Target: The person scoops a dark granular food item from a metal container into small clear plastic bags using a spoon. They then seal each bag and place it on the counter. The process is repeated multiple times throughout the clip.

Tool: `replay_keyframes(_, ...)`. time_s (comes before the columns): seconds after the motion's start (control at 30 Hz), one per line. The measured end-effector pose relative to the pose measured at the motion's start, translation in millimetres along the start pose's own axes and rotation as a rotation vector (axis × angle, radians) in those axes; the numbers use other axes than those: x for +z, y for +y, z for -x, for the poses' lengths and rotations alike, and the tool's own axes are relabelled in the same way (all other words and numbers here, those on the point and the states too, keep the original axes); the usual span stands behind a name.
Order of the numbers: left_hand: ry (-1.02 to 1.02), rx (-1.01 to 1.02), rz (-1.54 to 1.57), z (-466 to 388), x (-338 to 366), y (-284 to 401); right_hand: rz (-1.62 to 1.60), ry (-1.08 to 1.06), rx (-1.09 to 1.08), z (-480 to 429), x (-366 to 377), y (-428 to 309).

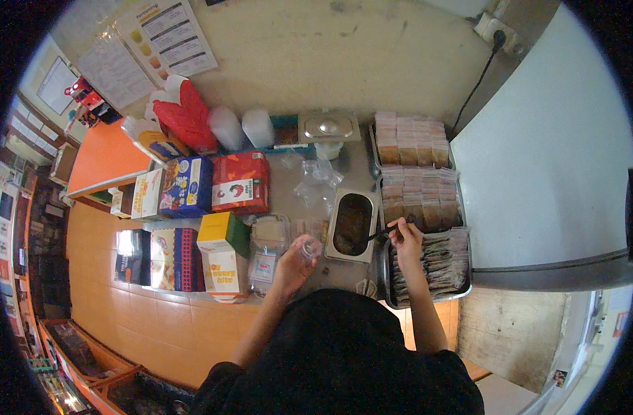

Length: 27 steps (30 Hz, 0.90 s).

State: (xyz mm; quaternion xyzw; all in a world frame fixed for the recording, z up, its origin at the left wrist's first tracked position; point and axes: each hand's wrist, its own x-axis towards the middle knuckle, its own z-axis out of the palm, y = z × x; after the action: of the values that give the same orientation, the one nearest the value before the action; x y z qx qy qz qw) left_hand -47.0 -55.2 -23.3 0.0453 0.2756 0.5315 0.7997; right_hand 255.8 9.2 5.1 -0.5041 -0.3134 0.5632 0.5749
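Note:
My left hand (pixel 294 267) holds a small clear plastic cup (pixel 310 248) above the front part of the steel counter. With my right hand (pixel 407 241) I grip a dark-handled utensil (pixel 377 235), whose lower end reaches into a rectangular steel food pan (pixel 372 199). Dark contents (pixel 354 220) lie in the pan; the utensil's tip is hidden. Left of the pan, clear plastic pieces (pixel 316 181) lie in a loose group. Beside my left hand is a clear lidded container (pixel 269 233) with a small printed packet (pixel 263 267) near it.
Steel trays on the right hold rows of filled small bags (pixel 420 192) and stacked packets (pixel 443 264). Printed food boxes (pixel 238 181) stand at left. Behind are a lidded steel pan (pixel 328 127) and stacked white containers (pixel 258 128). A pale cabinet (pixel 545 171) borders the right.

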Motion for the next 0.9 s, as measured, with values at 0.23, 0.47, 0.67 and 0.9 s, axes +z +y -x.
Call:
replay_keyframes(0.23, 0.017, 0.021, -0.086, 2.5, 6.6, 1.8, -0.137, 0.092, -0.048, 5.1, -22.8, 18.9)
replay_keyframes(0.47, -0.011, -0.009, -0.070, 2.8, 8.9, 3.9, -0.241, 0.153, 0.006, 16.9, -21.9, 15.5)
replay_keyframes(0.67, -0.030, 0.000, -0.109, 2.6, 5.8, 3.8, -0.220, 0.157, -0.014, 22.4, -12.3, 10.4)
replay_keyframes(0.9, 0.011, 0.001, -0.114, 2.6, 3.5, 5.9, -0.206, 0.234, 0.026, 24.1, -13.3, 8.2)
